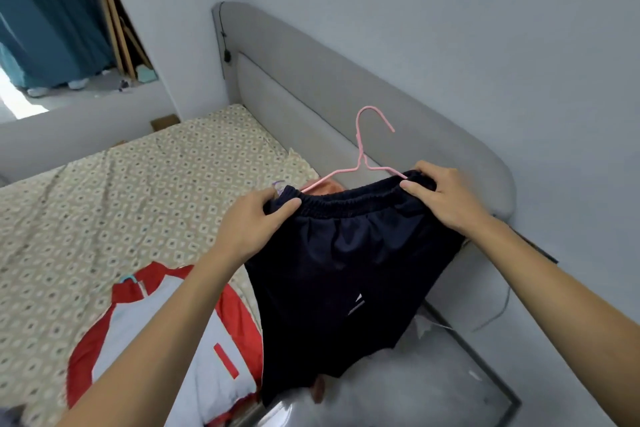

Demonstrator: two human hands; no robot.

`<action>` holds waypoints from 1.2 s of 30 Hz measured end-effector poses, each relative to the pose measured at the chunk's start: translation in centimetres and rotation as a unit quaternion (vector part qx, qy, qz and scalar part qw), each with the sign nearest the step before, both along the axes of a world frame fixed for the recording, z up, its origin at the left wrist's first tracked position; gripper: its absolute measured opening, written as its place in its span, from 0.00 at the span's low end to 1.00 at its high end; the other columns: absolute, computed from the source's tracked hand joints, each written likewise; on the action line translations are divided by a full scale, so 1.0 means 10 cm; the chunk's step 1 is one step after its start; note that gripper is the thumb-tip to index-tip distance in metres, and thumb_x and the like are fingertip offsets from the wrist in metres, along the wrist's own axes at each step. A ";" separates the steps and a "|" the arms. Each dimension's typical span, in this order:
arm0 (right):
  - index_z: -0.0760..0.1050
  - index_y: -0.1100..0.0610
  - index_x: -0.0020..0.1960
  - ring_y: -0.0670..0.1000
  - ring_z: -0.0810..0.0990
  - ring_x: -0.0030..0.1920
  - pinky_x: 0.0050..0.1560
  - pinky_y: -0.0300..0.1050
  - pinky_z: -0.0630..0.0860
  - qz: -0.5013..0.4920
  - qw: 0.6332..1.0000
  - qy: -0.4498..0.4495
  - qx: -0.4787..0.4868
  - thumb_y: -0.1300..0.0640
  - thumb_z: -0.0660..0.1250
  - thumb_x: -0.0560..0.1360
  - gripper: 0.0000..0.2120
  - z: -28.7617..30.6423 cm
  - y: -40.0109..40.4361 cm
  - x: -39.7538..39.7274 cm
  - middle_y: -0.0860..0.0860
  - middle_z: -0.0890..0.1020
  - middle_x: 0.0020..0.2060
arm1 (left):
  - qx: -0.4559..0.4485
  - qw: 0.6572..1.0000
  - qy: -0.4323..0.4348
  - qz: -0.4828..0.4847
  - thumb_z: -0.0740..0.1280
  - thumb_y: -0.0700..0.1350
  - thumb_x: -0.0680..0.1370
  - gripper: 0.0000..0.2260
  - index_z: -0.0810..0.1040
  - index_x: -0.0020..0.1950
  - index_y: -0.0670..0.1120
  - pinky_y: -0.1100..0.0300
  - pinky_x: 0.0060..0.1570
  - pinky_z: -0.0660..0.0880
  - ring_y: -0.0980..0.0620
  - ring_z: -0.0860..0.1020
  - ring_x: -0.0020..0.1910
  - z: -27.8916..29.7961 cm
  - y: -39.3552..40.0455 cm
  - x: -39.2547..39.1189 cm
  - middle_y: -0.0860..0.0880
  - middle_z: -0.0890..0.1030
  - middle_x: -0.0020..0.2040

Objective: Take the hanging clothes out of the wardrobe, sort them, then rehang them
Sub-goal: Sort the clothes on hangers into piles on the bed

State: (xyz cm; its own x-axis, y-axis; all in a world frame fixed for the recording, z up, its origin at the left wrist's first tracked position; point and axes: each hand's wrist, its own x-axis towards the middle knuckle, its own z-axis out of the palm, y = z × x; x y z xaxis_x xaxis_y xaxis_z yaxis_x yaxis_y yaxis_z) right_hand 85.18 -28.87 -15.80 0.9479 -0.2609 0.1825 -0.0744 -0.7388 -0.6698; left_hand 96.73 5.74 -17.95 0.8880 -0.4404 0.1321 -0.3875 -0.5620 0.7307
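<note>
At centre frame, our left hand (pixel 254 218) and right hand (pixel 445 196) each pinch the waistband of dark navy shorts (pixel 341 274) on a pink hanger (pixel 363 158), above the bed (pixel 121 204).

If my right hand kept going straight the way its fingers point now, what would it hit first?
The right hand grips the dark shorts at the waistband, fingers pointing left along it. Going on, it would probably meet the pink hanger first, then the left hand; depth is unclear.

No readable text, label, brand or number shows anywhere.
</note>
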 end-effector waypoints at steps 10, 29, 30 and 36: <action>0.73 0.53 0.44 0.57 0.77 0.39 0.44 0.56 0.76 0.043 0.998 0.033 -0.019 0.44 0.70 0.80 0.14 -0.32 -0.29 0.99 0.51 0.78 0.34 | 0.021 0.995 0.056 0.085 0.68 0.66 0.77 0.21 0.75 0.40 0.48 0.46 0.41 0.76 0.50 0.79 0.36 -0.25 -0.09 0.54 0.50 0.79 0.34; 0.71 0.50 0.42 0.56 0.78 0.40 0.46 0.59 0.77 0.070 0.982 0.174 -0.026 0.41 0.69 0.79 0.15 -1.27 -0.22 2.87 0.49 0.79 0.36 | 0.079 0.983 0.140 0.094 0.68 0.56 0.82 0.11 0.77 0.49 0.49 0.49 0.46 0.75 0.51 0.79 0.43 -1.47 -0.06 2.08 0.51 0.80 0.43; 0.71 0.49 0.41 0.55 0.78 0.41 0.47 0.58 0.77 0.077 0.979 0.189 -0.028 0.41 0.69 0.79 0.15 -1.37 -0.22 2.98 0.49 0.79 0.36 | 0.088 0.980 0.148 0.103 0.67 0.56 0.82 0.12 0.76 0.50 0.49 0.49 0.46 0.75 0.50 0.79 0.43 -1.57 -0.06 2.13 0.51 0.80 0.43; 0.69 0.38 0.42 0.51 0.77 0.44 0.41 0.47 0.70 0.137 0.956 0.254 -0.042 0.43 0.68 0.81 0.11 -1.90 -0.25 3.73 0.40 0.76 0.37 | 0.128 0.959 0.206 0.146 0.64 0.57 0.83 0.13 0.74 0.58 0.48 0.48 0.52 0.75 0.47 0.77 0.52 -2.11 -0.17 2.42 0.49 0.77 0.53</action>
